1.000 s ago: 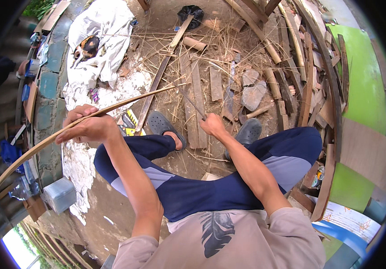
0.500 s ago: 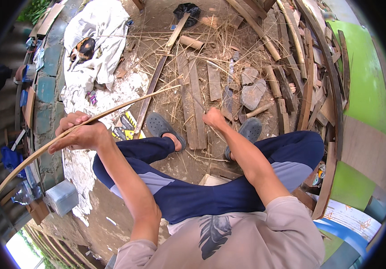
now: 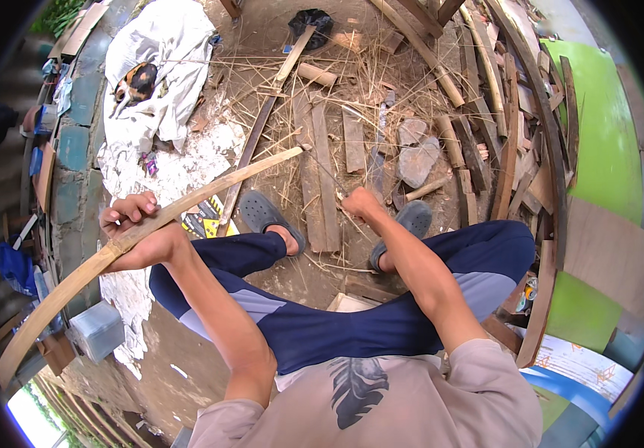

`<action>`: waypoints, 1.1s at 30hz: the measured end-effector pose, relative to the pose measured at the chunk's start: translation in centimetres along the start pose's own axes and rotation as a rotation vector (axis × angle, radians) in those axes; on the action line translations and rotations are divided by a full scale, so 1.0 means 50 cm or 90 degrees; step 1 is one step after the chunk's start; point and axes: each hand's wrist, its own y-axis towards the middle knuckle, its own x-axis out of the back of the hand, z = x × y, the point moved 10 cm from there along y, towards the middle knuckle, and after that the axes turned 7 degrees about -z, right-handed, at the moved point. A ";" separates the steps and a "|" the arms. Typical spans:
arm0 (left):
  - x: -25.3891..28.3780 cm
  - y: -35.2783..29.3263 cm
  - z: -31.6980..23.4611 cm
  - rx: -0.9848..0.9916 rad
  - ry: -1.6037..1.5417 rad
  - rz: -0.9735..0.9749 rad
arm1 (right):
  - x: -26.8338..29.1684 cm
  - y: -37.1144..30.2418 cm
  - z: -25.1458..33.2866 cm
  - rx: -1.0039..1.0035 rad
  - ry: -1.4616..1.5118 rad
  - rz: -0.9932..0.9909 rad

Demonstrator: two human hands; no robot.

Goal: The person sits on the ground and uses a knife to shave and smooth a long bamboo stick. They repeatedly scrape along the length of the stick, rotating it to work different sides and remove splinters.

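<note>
A long, pale bamboo strip (image 3: 221, 184) slants from the lower left up toward the middle, its broad face turned up. My left hand (image 3: 143, 235) holds it from beneath, with the strip lying across the palm and the fingers loosely curled beside it. To the right, my right hand (image 3: 363, 203) is closed in a fist above the ground between my feet. A thin, dark, blade-like tool (image 3: 323, 170) runs up and left from that fist to near the strip's far end. The tool's handle is hidden by the fingers.
Boards (image 3: 320, 179), shavings and a grey stone (image 3: 419, 160) lie in front of my feet. Wood pieces (image 3: 512, 149) are heaped at the right. A cat (image 3: 137, 82) lies on white cloth (image 3: 180, 45) at the far left, and a clear plastic box (image 3: 98, 331) stands at the left.
The bamboo strip has turned its broad face upward, and its far end has shifted slightly right. My left hand has moved slightly right and down, its fingers more curled. The right hand has barely moved.
</note>
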 end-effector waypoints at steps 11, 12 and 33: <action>0.018 -0.041 -0.037 0.086 -0.070 0.007 | 0.114 -0.208 0.029 0.054 -0.109 -0.064; 0.011 -0.042 -0.038 0.097 -0.078 0.029 | 0.114 -0.223 0.020 0.072 -0.117 -0.102; -0.040 0.094 0.079 0.157 0.015 0.036 | -0.102 0.007 0.025 0.012 0.192 -0.110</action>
